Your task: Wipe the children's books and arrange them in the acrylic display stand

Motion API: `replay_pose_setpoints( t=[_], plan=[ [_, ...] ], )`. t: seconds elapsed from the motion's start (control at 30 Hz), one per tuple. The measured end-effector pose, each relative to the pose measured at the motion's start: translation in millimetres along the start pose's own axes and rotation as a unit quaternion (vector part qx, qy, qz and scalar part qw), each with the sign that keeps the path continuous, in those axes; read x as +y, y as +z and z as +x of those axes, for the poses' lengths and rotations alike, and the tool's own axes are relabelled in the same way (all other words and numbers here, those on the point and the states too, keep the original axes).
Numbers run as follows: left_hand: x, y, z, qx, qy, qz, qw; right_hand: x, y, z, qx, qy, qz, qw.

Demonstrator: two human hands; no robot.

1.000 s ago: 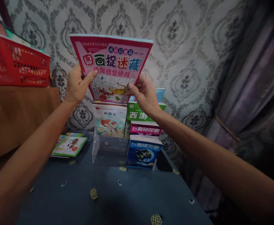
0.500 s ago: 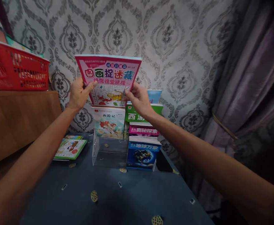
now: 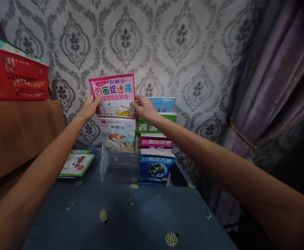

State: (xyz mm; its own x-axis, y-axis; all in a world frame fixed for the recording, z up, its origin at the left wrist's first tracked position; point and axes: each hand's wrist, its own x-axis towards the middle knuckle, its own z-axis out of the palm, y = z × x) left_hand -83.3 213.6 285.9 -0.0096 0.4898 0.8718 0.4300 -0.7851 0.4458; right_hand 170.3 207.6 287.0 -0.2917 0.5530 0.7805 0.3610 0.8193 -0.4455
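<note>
A pink picture book (image 3: 112,86) with a cartoon tiger on its cover is held between my two hands. My left hand (image 3: 89,106) grips its left edge, thumb across the front. On the right edge, my right hand (image 3: 144,107) pinches the book, its fingers partly behind it. The book's lower part is hidden behind a pale book (image 3: 118,135) with a caped figure, which stands in the clear stepped rack (image 3: 119,173). To the right in the rack are a light blue book (image 3: 165,103), a green book (image 3: 171,118), a magenta book (image 3: 155,142) and a blue book (image 3: 154,170) with a globe.
A red basket (image 3: 24,81) sits on a wooden cabinet (image 3: 22,135) at the left. Several books (image 3: 77,165) lie stacked on the dark tablecloth (image 3: 126,225). A black flat object (image 3: 177,175) is right of the rack. Patterned wall behind; curtain (image 3: 266,114) at right.
The pink book has moved down, back and slightly left, its lower part now behind the pale book. Both hands keep their hold. The view has shifted slightly.
</note>
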Motion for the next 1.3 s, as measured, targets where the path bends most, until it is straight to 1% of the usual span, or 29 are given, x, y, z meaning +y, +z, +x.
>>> replay_pose_setpoints(
  t=[0.1, 0.2, 0.27, 0.37, 0.43, 0.53, 0.6, 0.73, 0.83, 0.93, 1.03, 1.17, 1.3],
  plan=[
    [-2.5, -2.0, -3.3, -0.011, -0.018, 0.02, 1.0, -6.6, 0.2, -6.7, -0.028, 0.04, -0.033, 0.998],
    [-6.8, -3.5, -5.6, -0.018, -0.022, 0.026, 0.999, -14.9, -2.3, -10.8, -0.037, 0.039, -0.108, 0.993],
    [-12.5, -3.8, -7.7, -0.03, -0.038, 0.013, 0.999, -19.2, -4.1, -10.8, -0.041, 0.039, -0.142, 0.988],
    [-21.0, -3.6, -12.0, -0.051, -0.073, -0.006, 0.996, -22.2, -5.5, -8.1, -0.04, 0.04, -0.171, 0.984],
    [-23.6, -3.1, -14.4, -0.066, -0.104, 0.002, 0.992, -21.8, -5.3, -5.9, -0.036, 0.039, -0.191, 0.98],
    [-22.7, -2.3, -16.1, -0.09, -0.163, 0.023, 0.982, -18.2, -3.1, -3.1, -0.024, 0.048, -0.221, 0.974],
    [-21.5, -2.0, -16.8, -0.106, -0.195, 0.017, 0.975, -15.1, -0.5, -1.9, -0.013, 0.052, -0.237, 0.97],
    [-24.2, -2.4, -21.4, -0.124, -0.236, -0.001, 0.964, -13.9, 4.4, -3.2, -0.009, 0.052, -0.264, 0.963],
    [-31.6, -2.3, -27.6, -0.126, -0.259, -0.016, 0.958, -21.2, 5.1, -7.0, -0.027, 0.047, -0.291, 0.955],
    [-41.4, -0.2, -32.2, -0.138, -0.278, -0.034, 0.95, -31.7, 3.7, -9.1, -0.067, 0.054, -0.321, 0.943],
    [-50.0, 2.6, -33.5, -0.134, -0.29, -0.053, 0.946, -38.5, 2.6, -7.0, -0.094, 0.059, -0.34, 0.934],
    [-55.1, 5.7, -34.5, -0.142, -0.3, -0.082, 0.94, -38.0, 0.7, -1.8, -0.111, 0.06, -0.357, 0.926],
    [-53.9, 9.4, -42.3, -0.156, -0.323, -0.096, 0.928, -33.6, -3.1, -0.2, -0.112, 0.056, -0.356, 0.926]
  ],
)
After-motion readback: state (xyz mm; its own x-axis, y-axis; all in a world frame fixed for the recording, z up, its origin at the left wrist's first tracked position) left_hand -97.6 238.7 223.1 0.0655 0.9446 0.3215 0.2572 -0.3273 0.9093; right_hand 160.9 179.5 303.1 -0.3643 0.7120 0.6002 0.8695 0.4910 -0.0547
